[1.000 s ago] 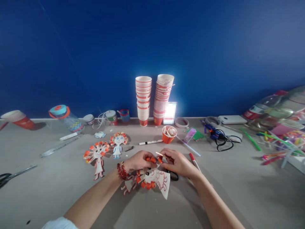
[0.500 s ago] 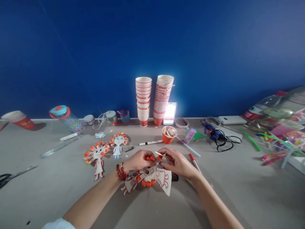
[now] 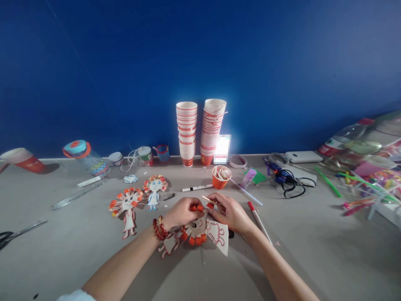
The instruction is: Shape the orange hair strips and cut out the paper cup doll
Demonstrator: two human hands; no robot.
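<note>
My left hand (image 3: 182, 214), with a beaded bracelet on its wrist, is closed on the upper edge of a paper-cup doll (image 3: 198, 227). The doll has a drawn face ringed by curled orange strips and a white body (image 3: 217, 232) with a dress drawn in red. In the fingers of my right hand (image 3: 231, 212) is a thin wooden stick (image 3: 208, 200), pointing left beside a curled orange strip at the doll's upper edge. A second cut-out figure (image 3: 169, 245) lies partly hidden beneath the doll. My fingers cover part of the strips.
Two finished-looking dolls (image 3: 128, 202) (image 3: 153, 194) lie left. Behind are stacked cups (image 3: 187, 133), an orange cup of scraps (image 3: 221, 182) and a black marker (image 3: 197, 188). A red-capped marker (image 3: 260, 221) and a glue gun (image 3: 283, 173) lie right, scissors (image 3: 21, 234) far left.
The view has shifted slightly. The doll's white body has swung a little to the right, and the stick's tip sits slightly farther left. Both hands keep their holds.
</note>
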